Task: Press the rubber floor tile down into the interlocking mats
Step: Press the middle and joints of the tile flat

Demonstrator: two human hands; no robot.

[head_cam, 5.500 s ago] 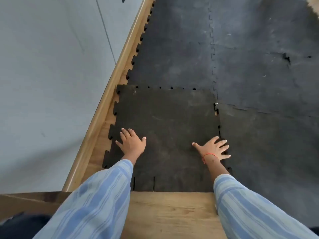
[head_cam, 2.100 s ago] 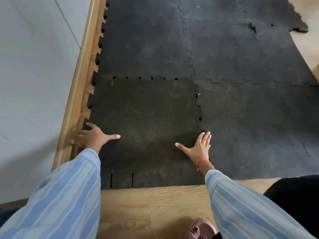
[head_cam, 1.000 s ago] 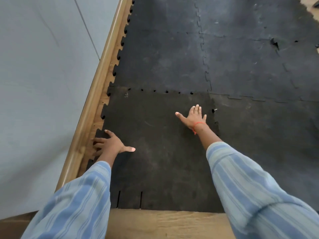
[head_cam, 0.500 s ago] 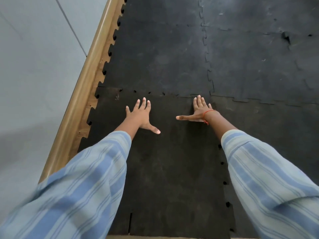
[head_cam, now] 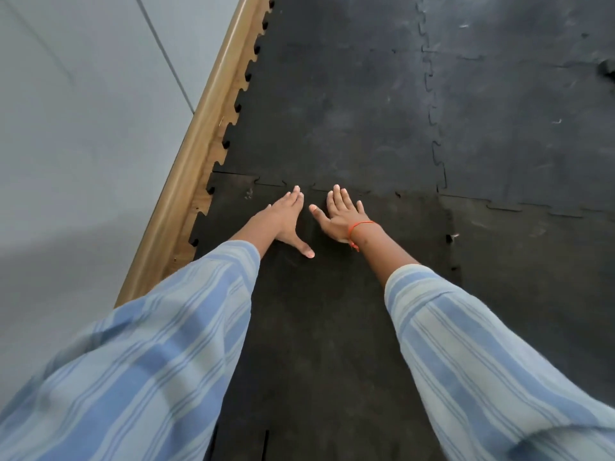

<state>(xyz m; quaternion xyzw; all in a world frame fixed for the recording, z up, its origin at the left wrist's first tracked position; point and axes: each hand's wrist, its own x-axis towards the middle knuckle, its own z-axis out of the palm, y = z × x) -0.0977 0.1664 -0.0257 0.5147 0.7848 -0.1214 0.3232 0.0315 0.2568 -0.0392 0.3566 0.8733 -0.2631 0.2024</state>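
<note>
Palms flat, fingers spread: your left hand (head_cam: 283, 221) and right hand (head_cam: 339, 212) press the scuffed rubber floor tile (head_cam: 326, 311) beside jigsaw-edged interlocking mats (head_cam: 349, 94), wooden skirting (head_cam: 196, 154) alongside.

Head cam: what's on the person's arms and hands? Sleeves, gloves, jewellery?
Both hands are bare, no gloves. The left hand and right hand come out of loose long sleeves with wide light-blue and pale stripes, left sleeve, right sleeve. A thin orange-red thread bracelet circles the right wrist. No rings visible.
</note>
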